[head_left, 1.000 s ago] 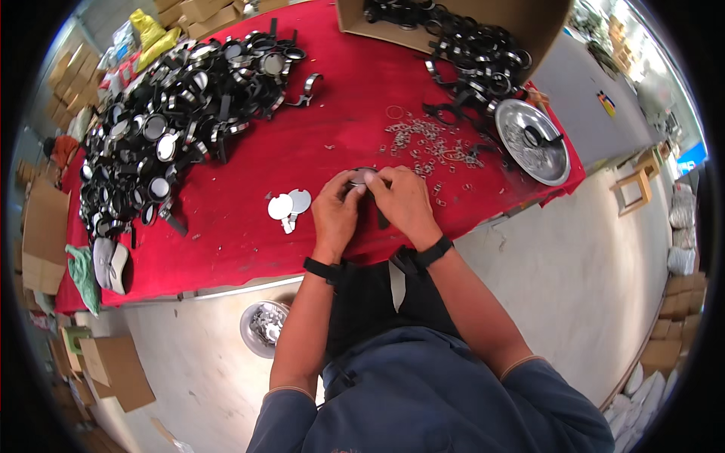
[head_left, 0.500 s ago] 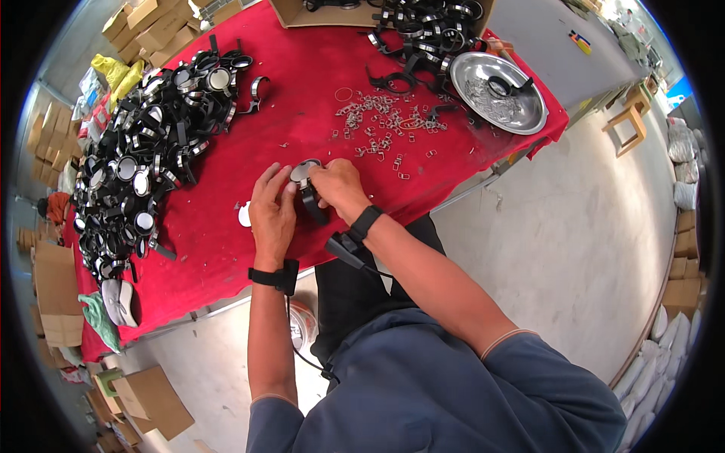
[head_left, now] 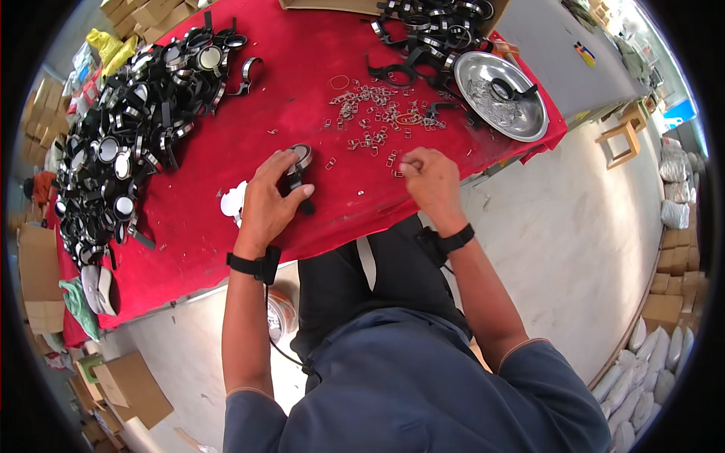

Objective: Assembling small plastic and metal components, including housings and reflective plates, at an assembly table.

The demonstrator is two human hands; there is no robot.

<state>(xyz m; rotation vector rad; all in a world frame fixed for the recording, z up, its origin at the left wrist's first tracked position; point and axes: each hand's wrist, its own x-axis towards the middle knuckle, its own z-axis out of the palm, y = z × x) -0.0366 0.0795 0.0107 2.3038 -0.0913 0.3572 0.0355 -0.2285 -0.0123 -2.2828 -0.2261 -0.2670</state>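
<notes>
My left hand (head_left: pixel 266 198) is closed around a black strap piece with a round silver face (head_left: pixel 301 155), holding it against the red cloth. Its dark strap end sticks out below the thumb. Off to the right, my right hand (head_left: pixel 435 185) hovers by the cloth's front edge with fingertips pinched together. Whatever sits in that pinch is too small to make out. Just beyond it lie scattered small metal clips (head_left: pixel 370 140). White round discs (head_left: pixel 232 199) lie left of my left hand.
A big heap of similar black strap pieces (head_left: pixel 124 140) covers the table's left side. More black ring pieces (head_left: pixel 434 38) are piled at the back right, beside a shiny metal bowl (head_left: pixel 539 124) holding small metal bits and a black ring. A cardboard box (head_left: pixel 332 6) stands behind.
My right hand has left the strap piece and moved right, close to the metal clips. My left hand still holds the piece, now gripping it alone. The whole view has shifted slightly.
</notes>
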